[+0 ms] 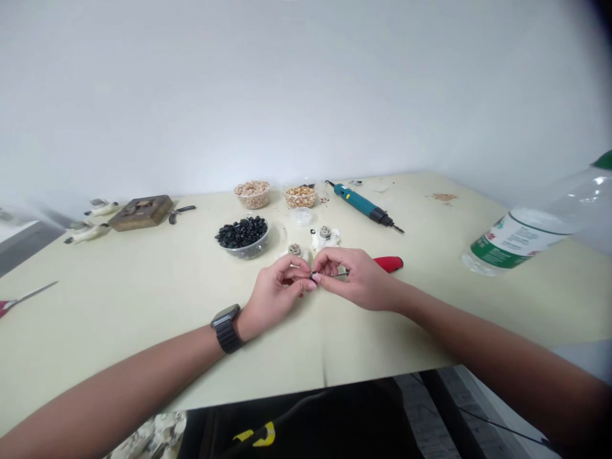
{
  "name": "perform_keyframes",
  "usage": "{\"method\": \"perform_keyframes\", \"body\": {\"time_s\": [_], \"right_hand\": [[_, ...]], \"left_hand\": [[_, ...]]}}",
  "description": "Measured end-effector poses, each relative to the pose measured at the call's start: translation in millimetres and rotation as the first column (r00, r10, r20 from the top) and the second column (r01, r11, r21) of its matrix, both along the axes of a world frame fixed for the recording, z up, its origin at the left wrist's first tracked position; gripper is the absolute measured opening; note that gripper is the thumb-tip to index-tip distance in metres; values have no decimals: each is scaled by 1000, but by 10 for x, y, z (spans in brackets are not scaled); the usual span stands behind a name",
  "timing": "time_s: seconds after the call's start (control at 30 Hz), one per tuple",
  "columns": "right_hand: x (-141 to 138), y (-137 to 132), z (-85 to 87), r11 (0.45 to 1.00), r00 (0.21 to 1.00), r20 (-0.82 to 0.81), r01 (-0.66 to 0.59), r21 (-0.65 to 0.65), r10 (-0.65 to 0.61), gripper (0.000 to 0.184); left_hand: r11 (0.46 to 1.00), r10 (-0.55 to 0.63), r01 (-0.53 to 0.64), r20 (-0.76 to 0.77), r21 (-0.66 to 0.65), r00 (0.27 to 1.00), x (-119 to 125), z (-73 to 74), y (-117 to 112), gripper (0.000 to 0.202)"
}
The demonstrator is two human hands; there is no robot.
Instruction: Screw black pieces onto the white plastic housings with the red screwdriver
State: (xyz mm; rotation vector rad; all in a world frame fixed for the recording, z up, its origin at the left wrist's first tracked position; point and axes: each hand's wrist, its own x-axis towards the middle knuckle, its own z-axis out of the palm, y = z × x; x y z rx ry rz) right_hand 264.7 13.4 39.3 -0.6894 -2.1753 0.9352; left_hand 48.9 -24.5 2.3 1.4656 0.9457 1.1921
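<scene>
My left hand [282, 287], with a dark watch [227, 326] on its wrist, meets my right hand [358, 275] low over the table. Thumbs and fingertips of both hands pinch one small black piece [314, 275], mostly covered by the fingers. A screwdriver with a red handle [389, 263] shows behind my right hand; whether that hand touches it I cannot tell. Just beyond the fingers sit two white plastic parts with round metal tops, one farther back [326, 237] and one nearer [294, 252], partly hidden by my left hand.
A clear bowl [253, 250] of black pieces stands behind my left hand. Two tubs of small parts, left [252, 194] and right [300, 196], stand farther back. A teal electric screwdriver [358, 202], a large bottle [521, 239], a wooden block [142, 212] and a pointed tool [36, 292] lie around.
</scene>
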Motion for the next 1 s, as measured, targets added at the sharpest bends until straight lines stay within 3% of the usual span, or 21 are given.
{"method": "perform_keyframes", "body": {"time_s": [0.17, 0.4, 0.67, 0.87, 1.0], "right_hand": [[-14, -1, -6, 983, 999, -36, -37, -182, 31, 8], [5, 7, -2, 941, 992, -90, -113, -319, 89, 17], [1, 0, 8, 930, 995, -87, -84, -357, 56, 15], [3, 12, 0, 906, 995, -102, -58, -419, 17, 26], [11, 15, -10, 915, 994, -104, -69, -397, 30, 19]], "left_hand": [[999, 25, -22, -63, 48, 998, -11, 9, -9, 30], [993, 49, -37, -106, 112, 993, -20, 23, -16, 27], [991, 47, -30, -138, 128, 989, -36, 14, -3, 23], [998, 23, -18, -76, 67, 997, -31, 2, 36, 28], [999, 30, -28, -62, 45, 998, -32, 1, 48, 32]]}}
